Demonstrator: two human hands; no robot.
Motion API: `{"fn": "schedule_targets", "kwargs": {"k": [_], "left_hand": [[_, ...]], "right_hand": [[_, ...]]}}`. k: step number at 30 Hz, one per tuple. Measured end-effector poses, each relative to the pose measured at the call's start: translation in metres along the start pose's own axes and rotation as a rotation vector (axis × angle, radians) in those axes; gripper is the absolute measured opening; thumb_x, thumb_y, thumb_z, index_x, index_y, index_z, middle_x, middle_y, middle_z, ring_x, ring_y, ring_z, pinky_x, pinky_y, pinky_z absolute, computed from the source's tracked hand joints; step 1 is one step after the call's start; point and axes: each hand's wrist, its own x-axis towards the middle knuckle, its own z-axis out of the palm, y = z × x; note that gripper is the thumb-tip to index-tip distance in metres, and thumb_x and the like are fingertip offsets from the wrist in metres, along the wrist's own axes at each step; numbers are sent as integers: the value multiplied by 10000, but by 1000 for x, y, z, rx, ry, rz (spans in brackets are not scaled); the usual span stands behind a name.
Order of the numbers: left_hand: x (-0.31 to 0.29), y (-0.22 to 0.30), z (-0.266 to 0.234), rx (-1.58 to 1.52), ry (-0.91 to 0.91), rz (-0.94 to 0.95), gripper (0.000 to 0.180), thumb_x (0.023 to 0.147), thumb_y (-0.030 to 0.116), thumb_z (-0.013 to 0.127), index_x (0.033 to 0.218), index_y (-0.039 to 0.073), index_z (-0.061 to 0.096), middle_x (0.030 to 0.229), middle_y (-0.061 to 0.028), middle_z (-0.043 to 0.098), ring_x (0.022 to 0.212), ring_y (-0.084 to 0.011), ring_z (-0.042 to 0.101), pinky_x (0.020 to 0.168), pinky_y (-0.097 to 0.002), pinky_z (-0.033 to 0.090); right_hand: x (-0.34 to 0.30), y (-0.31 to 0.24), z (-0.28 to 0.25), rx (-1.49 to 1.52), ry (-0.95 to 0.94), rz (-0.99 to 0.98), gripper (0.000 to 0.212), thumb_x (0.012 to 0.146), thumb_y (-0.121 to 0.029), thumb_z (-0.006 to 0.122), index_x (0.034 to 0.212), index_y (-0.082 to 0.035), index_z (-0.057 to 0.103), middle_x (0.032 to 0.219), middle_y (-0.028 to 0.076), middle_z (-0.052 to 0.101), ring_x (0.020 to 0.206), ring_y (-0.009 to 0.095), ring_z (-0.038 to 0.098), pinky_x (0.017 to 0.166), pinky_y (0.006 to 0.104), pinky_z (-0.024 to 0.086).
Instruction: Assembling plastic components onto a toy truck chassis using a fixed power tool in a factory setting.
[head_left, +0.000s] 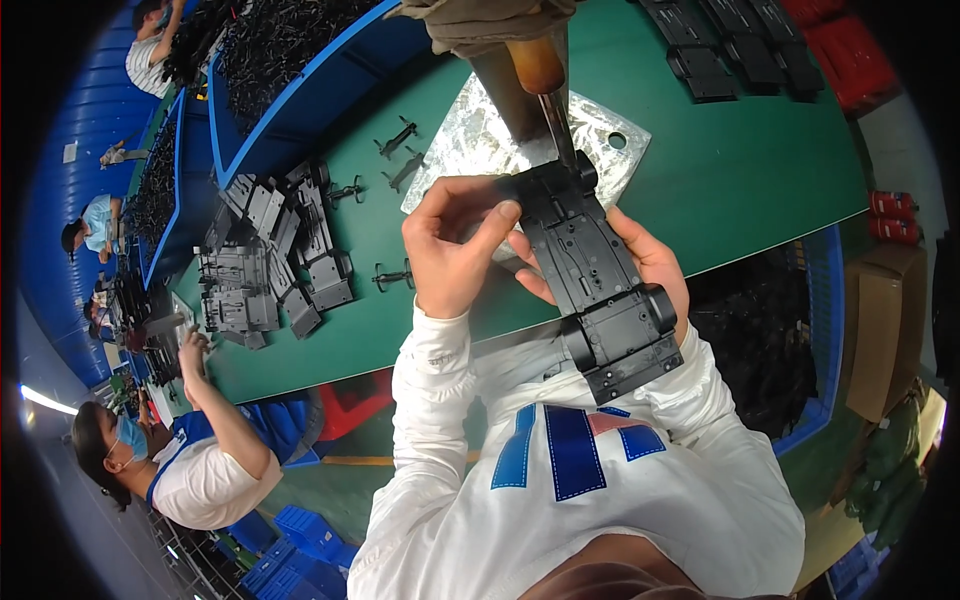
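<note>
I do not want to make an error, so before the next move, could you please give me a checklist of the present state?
1. Left hand gripping the black plastic chassis: ok.
2. Right hand holding the chassis along its right side: ok.
3. Amber-handled tool touching the chassis: cannot tell, the view from above does not settle contact.
4. Whole chassis over the metal plate: not ok, its near end extends beyond.
5. Small black parts gathered together: not ok, they lie scattered on the green table.
</note>
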Motion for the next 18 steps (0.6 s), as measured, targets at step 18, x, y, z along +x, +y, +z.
{"fn": "schedule_targets", "kwargs": {"k": [18], "left_hand": [[7,1,0,-28,1,11,181,863,-44,695,1021,-79,614,889,-114,684,661,-162,688,678,-251,519]], "right_hand": [[1,-7,-1,4,-21,8,573,1080,-365,312,1451,66,375,1362,305,524,1119,394,631,1030,456,511]]}}
